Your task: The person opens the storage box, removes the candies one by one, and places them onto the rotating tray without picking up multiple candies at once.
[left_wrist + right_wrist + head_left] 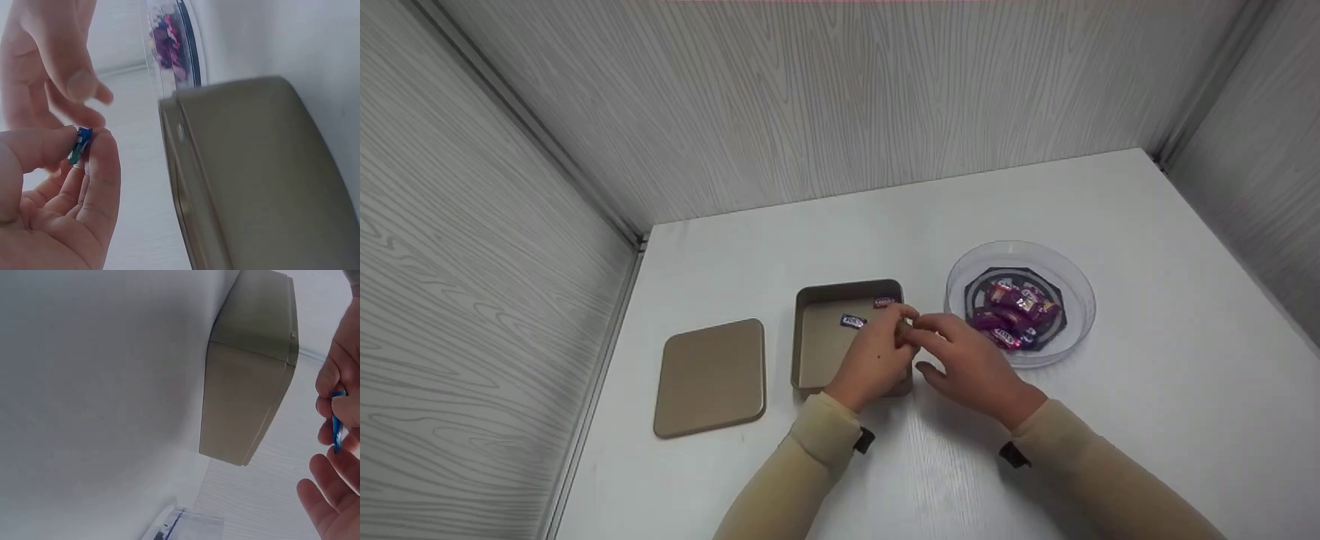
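Over the right side of a square gold-brown tin box (808,345), my left hand (877,356) pinches a small blue wrapped candy (80,145) between thumb and index finger. My right hand (975,367) is beside it, its fingers loosely bent and the thumb apart. In the right wrist view a right fingertip is close to the lower end of the candy; whether they touch I cannot tell. Inside the box lie a dark blue wrapped candy (853,321) and a red one (884,302). The hands hide the box's right part.
To the right stands a round clear plastic dish (1080,315), with several purple and red wrapped candies (1020,304) piled in it. The tin's flat lid (711,379) lies on the white table (780,247) to the left. Wood-grain panels (840,97) enclose the table's back and sides.
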`<state>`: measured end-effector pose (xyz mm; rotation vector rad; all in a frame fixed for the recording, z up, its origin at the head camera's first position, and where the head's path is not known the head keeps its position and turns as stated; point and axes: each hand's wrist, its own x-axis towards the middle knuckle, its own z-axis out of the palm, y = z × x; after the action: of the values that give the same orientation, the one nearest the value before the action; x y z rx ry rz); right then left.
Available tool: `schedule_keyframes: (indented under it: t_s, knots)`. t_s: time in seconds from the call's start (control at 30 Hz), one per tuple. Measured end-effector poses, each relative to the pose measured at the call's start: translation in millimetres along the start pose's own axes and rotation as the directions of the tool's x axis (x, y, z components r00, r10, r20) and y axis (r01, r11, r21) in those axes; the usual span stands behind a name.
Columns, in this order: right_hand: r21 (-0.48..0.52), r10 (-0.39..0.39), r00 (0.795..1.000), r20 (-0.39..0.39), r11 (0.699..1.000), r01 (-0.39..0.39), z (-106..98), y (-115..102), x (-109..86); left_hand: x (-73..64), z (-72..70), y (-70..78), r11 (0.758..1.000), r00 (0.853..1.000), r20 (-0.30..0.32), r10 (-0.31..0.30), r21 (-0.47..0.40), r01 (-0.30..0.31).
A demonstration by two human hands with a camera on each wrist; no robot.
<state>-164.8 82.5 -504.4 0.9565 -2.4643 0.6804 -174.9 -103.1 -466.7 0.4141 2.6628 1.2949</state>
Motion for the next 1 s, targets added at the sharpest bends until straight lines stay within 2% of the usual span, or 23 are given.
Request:
schedule_keyframes:
  t_s: [0.4,0.63,0.8,1.0]
  knots:
    - [-0.033,-0.007,1.0,-0.017,0.999,0.006,3.8,-1.7,-1.9,-0.3,13.4,-1.5,0.999,0.998,0.061,-0.002,0.034,0.0]
    - [-0.032,0.042,0.999,0.003,0.999,-0.042,0.9,2.2,-3.3,-0.4,15.2,-3.9,0.989,0.997,0.075,0.031,0.141,-0.042]
    - [-0.023,0.077,0.997,-0.003,0.997,-0.077,-2.7,15.1,-7.6,-0.8,11.2,-6.4,0.973,0.995,0.069,0.07,0.216,-0.083]
    - [-0.049,0.16,0.987,-0.004,0.986,-0.16,-17.0,37.6,-15.2,-1.7,2.3,-15.1,0.951,0.997,0.03,0.077,0.298,-0.082]
